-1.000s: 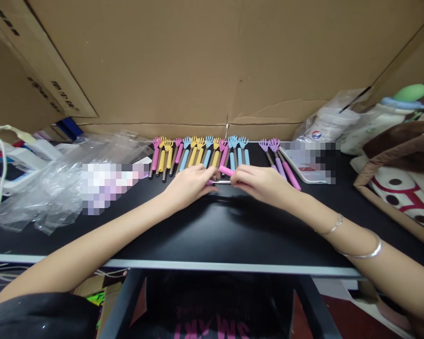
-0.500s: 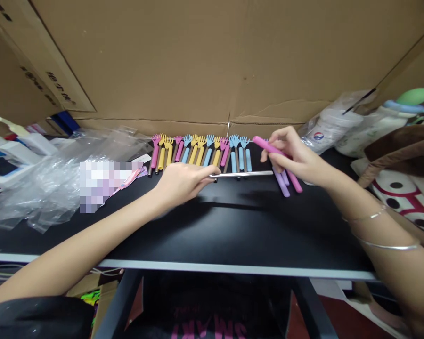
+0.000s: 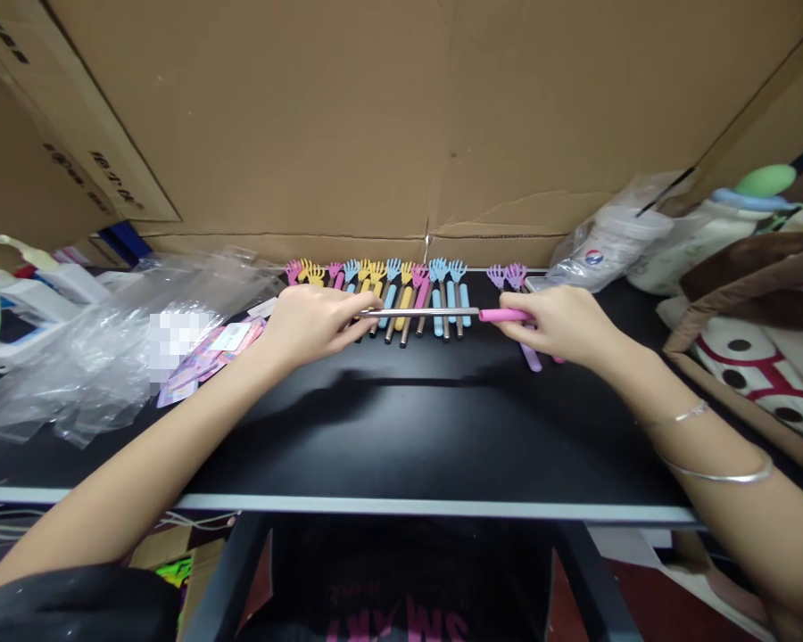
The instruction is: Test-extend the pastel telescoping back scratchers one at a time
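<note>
- Black table [image 3: 401, 455] spreads beneath your work; staying above its surface should avoid dragging.
- Claw-headed scratchers [image 3: 393, 269] lie in a row toward the back; best not to brush them.
- Your left hand [image 3: 311, 325] pinches the left end of a metal rod [image 3: 421, 312]; a steady hold likely helps.
- Your right hand [image 3: 562, 325] is closed around a pink tube [image 3: 505, 316], its left end exposed; make fine corrections here.
- Rod tip and tube end meet or nearly do; contact is unclear, so align both before pressing.
</note>
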A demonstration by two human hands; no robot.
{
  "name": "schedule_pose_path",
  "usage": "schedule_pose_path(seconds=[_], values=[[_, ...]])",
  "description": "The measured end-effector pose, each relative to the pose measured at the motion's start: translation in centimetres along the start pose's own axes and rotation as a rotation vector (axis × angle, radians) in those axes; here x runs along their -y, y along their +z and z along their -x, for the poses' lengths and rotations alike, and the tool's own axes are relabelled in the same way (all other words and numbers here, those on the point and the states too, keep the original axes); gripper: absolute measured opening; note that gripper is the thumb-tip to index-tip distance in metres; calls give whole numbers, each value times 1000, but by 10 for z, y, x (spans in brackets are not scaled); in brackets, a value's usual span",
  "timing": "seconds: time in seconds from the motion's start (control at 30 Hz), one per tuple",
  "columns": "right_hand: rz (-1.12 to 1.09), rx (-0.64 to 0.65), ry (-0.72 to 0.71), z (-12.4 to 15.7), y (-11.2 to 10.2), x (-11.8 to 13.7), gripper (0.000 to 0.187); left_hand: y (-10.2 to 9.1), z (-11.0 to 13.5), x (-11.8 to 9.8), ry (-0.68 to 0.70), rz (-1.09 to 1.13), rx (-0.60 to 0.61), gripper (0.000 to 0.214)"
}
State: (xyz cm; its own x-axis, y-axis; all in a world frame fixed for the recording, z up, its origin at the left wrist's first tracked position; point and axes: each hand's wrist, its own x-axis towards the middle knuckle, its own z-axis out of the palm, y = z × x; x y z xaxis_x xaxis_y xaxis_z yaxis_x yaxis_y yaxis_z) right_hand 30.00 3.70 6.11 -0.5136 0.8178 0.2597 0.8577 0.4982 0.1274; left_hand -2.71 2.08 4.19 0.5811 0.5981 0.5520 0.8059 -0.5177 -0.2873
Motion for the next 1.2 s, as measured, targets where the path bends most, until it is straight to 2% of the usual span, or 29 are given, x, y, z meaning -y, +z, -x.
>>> schedule_pose_path(seconds=[0.3, 0.6, 0.77, 1.0, 1.2], values=[[8, -81, -97, 2, 0, 6, 37, 2, 2, 2, 60, -37, -10, 29], [67, -80, -101, 3, 1, 8, 42, 2, 1, 3, 51, -68, 40, 31], [70, -56, -125, 7, 6, 10, 46, 3, 1, 5, 92, -53, 81, 35], [123, -61, -183, 8, 14, 13, 48, 4, 1, 8, 138, -40, 66, 34], [129, -67, -124, 7, 20, 14, 51, 1, 1, 6, 125, -86, 56, 33]])
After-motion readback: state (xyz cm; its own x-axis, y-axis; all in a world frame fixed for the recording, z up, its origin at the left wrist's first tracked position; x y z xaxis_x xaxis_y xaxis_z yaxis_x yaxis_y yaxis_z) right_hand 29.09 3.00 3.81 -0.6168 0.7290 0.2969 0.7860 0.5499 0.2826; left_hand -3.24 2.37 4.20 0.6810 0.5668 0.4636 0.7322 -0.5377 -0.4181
